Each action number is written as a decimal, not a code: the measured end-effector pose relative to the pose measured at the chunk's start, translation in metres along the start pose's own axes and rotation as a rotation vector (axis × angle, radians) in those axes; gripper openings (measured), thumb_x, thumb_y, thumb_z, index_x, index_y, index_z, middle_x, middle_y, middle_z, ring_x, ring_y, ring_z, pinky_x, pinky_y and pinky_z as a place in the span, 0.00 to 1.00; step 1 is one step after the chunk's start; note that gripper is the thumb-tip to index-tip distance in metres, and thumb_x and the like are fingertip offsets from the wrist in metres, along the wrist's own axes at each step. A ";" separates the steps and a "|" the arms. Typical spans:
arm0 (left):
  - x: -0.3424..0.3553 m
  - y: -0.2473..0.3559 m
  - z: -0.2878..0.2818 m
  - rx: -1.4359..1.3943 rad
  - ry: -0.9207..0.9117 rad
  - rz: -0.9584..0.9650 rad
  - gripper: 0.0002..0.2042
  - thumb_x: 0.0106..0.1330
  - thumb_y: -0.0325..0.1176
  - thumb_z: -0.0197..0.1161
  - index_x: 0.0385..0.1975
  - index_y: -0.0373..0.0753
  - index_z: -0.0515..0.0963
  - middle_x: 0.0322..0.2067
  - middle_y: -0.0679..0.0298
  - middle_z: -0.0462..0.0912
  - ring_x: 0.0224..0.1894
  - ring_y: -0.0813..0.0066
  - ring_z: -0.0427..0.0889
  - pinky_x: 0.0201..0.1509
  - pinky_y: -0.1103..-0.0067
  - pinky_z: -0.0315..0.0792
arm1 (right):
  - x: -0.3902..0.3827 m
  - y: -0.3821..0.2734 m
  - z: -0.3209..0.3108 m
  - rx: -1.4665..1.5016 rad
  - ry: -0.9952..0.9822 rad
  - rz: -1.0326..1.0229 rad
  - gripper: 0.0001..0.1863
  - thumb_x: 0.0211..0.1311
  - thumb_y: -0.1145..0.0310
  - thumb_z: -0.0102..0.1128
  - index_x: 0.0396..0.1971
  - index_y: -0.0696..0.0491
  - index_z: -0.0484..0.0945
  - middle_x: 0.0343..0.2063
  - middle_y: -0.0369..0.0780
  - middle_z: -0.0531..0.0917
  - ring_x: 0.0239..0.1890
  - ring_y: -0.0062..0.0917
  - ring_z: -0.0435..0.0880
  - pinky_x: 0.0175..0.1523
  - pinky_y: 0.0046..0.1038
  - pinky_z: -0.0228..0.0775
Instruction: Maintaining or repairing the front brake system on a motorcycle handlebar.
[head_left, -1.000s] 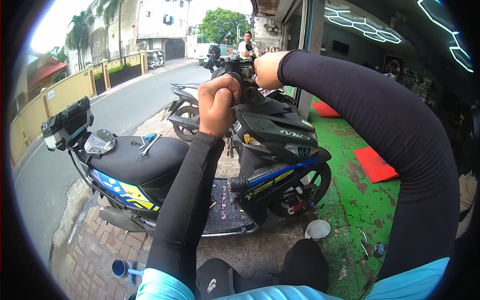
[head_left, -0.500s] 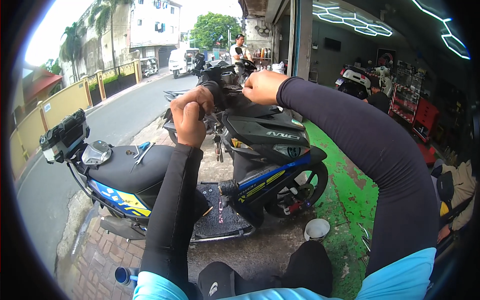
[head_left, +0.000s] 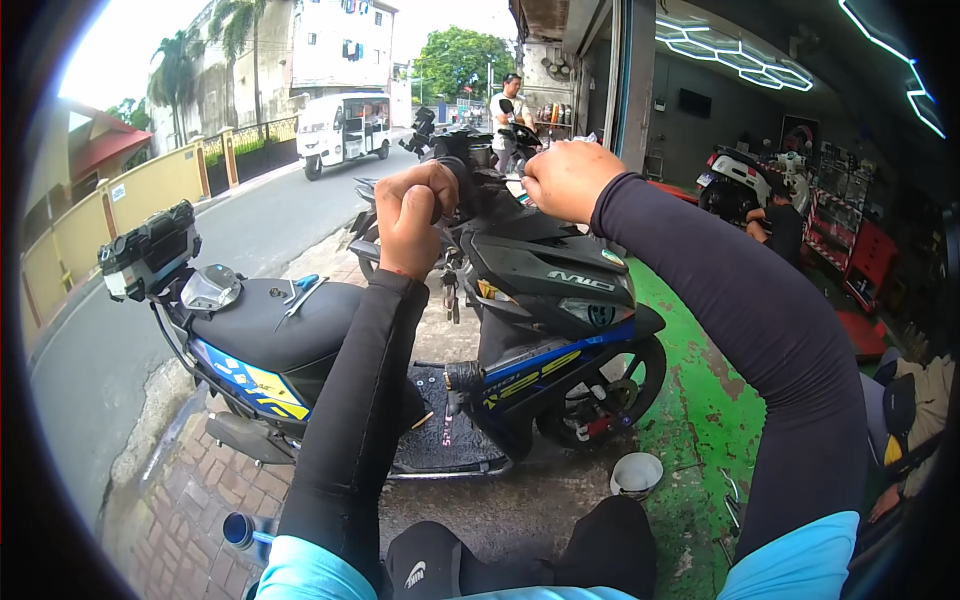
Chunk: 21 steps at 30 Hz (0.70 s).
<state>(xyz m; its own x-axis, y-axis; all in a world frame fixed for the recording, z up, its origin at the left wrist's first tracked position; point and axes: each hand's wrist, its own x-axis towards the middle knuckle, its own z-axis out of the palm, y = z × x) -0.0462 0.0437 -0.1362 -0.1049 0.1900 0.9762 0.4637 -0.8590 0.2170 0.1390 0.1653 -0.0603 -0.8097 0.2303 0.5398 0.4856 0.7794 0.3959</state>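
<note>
Our left hand [head_left: 412, 222] is wrapped round the handlebar [head_left: 464, 182] end, eleven o'clock; our right hand [head_left: 570, 180], one o'clock, is pinched, can't tell on what. Bar should feel stiff, not slippery; best held at its end. Scooter [head_left: 540, 262] below looks heavy, panels scratchable.

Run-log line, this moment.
left hand: around black handlebar | right hand: near handlebar, grasp unclear | silver metal wrench: on black seat

Scooter seat [head_left: 270, 338] smooth, matt; front cowl [head_left: 540, 260] plastic; wrench [head_left: 305, 298] shiny metal.
</note>
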 end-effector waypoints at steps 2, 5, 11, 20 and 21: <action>0.000 -0.001 -0.001 -0.003 -0.003 0.017 0.17 0.60 0.38 0.47 0.14 0.31 0.67 0.18 0.59 0.70 0.26 0.69 0.68 0.33 0.74 0.62 | 0.003 0.000 -0.002 -0.028 0.013 -0.033 0.17 0.67 0.57 0.52 0.36 0.50 0.88 0.31 0.47 0.87 0.38 0.43 0.87 0.49 0.44 0.79; 0.000 -0.002 -0.001 -0.017 0.007 0.052 0.17 0.59 0.38 0.47 0.15 0.31 0.67 0.17 0.60 0.70 0.24 0.73 0.66 0.30 0.76 0.59 | 0.005 -0.002 -0.004 -0.081 0.041 -0.100 0.16 0.67 0.57 0.53 0.33 0.49 0.88 0.30 0.46 0.87 0.36 0.42 0.88 0.47 0.43 0.80; 0.001 -0.001 0.000 -0.001 0.009 0.033 0.17 0.59 0.37 0.47 0.14 0.30 0.68 0.17 0.61 0.70 0.24 0.73 0.67 0.30 0.76 0.60 | 0.007 -0.022 -0.013 -0.239 0.023 -0.134 0.14 0.65 0.60 0.56 0.28 0.51 0.87 0.28 0.45 0.88 0.34 0.40 0.89 0.43 0.40 0.81; 0.001 0.006 0.001 0.067 0.010 0.008 0.17 0.59 0.37 0.47 0.14 0.30 0.68 0.17 0.59 0.72 0.26 0.69 0.69 0.34 0.74 0.64 | 0.057 -0.067 -0.049 -0.487 -0.329 -0.172 0.16 0.61 0.64 0.59 0.44 0.52 0.88 0.45 0.45 0.88 0.47 0.35 0.88 0.51 0.35 0.81; 0.000 0.006 0.001 0.059 0.022 0.015 0.17 0.59 0.37 0.47 0.14 0.30 0.68 0.17 0.59 0.72 0.26 0.69 0.70 0.34 0.75 0.64 | 0.065 -0.070 -0.053 -0.524 -0.365 -0.156 0.17 0.61 0.64 0.59 0.45 0.52 0.88 0.48 0.45 0.87 0.48 0.36 0.88 0.51 0.36 0.81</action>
<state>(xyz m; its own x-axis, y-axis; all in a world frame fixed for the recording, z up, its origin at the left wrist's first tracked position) -0.0428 0.0390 -0.1345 -0.1168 0.1665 0.9791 0.5162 -0.8321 0.2031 0.0697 0.0954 -0.0136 -0.8986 0.3924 0.1962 0.3747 0.4538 0.8085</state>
